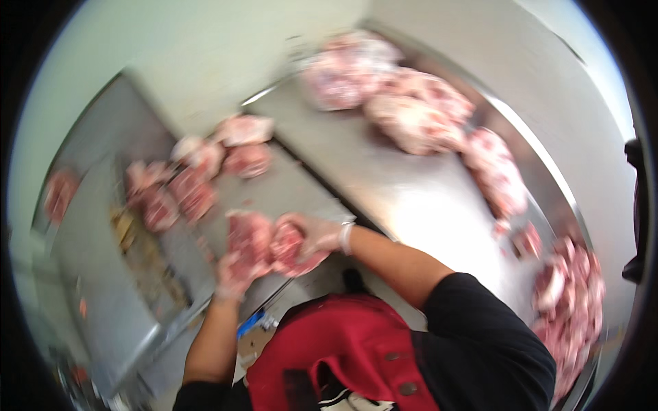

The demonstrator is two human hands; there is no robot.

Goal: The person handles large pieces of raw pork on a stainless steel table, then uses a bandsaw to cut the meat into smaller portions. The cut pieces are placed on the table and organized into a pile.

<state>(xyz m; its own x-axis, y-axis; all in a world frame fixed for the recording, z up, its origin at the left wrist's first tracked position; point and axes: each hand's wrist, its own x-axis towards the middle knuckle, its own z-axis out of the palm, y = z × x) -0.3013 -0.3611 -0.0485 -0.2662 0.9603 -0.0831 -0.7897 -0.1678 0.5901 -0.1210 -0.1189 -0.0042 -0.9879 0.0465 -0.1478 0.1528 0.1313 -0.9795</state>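
Observation:
My left hand [234,275], in a clear glove, holds a flat slab of raw red meat [249,239] by its lower left edge. My right hand [321,239], gloved too, grips a second piece of raw meat [289,244] from its right side. The two pieces touch or nearly touch, above the near edge of a stainless steel table [298,192]. Beyond my left hand lie several chunks of raw meat [193,192], some with pale fat. The picture is blurred by motion.
On the steel table to the right [339,144] lie large pale cuts [416,123], with a heap of meat pieces [570,303] at the far right. A dark gap separates the two tables. At left stands a sloping steel surface [97,257] beside a yellowish strip [146,257].

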